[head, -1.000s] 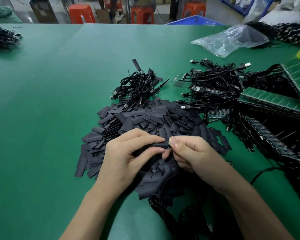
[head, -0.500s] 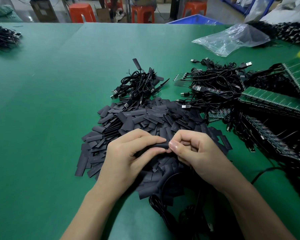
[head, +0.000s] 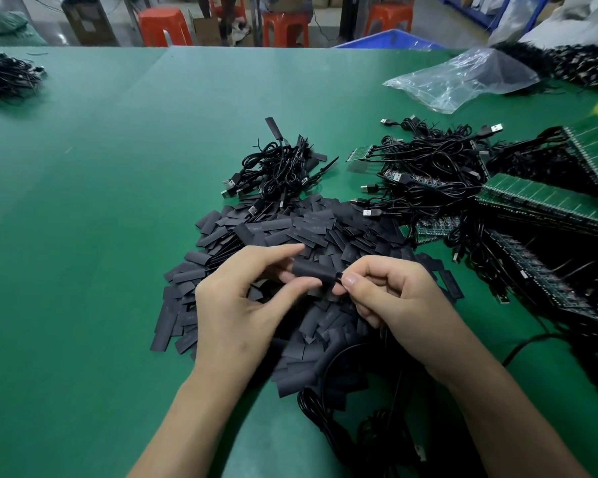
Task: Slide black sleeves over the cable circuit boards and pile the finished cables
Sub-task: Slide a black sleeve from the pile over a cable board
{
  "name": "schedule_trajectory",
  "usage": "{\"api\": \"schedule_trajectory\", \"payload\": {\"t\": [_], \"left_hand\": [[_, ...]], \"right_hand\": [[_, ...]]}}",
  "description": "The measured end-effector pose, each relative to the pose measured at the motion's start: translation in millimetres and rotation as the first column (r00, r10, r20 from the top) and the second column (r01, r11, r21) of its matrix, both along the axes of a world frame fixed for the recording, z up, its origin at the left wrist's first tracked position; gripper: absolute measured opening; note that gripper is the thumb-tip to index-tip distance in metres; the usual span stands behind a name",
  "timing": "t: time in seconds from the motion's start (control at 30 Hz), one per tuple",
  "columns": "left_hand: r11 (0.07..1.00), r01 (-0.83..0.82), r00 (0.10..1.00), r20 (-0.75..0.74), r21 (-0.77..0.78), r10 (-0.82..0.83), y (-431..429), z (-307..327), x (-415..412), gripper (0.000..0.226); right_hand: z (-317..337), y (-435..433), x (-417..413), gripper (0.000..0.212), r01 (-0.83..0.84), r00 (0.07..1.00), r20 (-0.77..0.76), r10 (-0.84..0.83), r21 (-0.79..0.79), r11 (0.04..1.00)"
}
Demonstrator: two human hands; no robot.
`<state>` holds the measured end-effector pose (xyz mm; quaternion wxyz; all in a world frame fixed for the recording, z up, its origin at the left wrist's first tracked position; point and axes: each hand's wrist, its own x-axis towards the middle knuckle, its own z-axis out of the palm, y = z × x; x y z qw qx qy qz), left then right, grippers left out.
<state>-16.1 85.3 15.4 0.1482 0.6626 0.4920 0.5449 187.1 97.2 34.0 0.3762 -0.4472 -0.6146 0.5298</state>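
One black sleeve [head: 314, 272] is pinched by fingers of the left hand [head: 242, 305] and the right hand [head: 394, 301]; pushed crooked, the hidden circuit board may jam.

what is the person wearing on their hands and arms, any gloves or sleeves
No gloves: the left hand and right hand are bare, no rings visible. The left forearm and right forearm show no sleeve, watch or bracelet up to the frame's edge. Visible nails look short and unpainted.
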Motion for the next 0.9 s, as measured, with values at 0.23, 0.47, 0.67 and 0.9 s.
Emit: {"api": "schedule_trajectory", "payload": {"t": [0.23,0.47,0.67,0.9], "left_hand": [[0.999,-0.052,0.994,0.097,-0.004,0.052,-3.3,-2.9,9.3,0.028],[0.996,-0.072,0.997,0.038,0.045,0.071,-2.9,-4.6,11.6,0.027],[0.995,-0.059,0.998,0.013,0.082,0.058,-2.3,-6.2,11.9,0.028],[0.988,0.007,0.945,0.325,-0.153,0.044,-4.2,-5.0,15.8,0.019]], "right_hand": [[0.9,-0.1,-2.1,0.025,0.040,0.997,-0.063,-0.043,-0.042,0.998],[0.4,-1.7,-3.5,0.024,0.049,0.997,-0.051,-0.051,-0.028,0.998],[1.3,-1.9,-4.2,0.025,0.055,0.998,-0.042,-0.056,-0.026,0.998],[0.4,1.3,-0.3,0.021,0.007,1.000,0.019,-0.007,-0.022,1.000]]}}
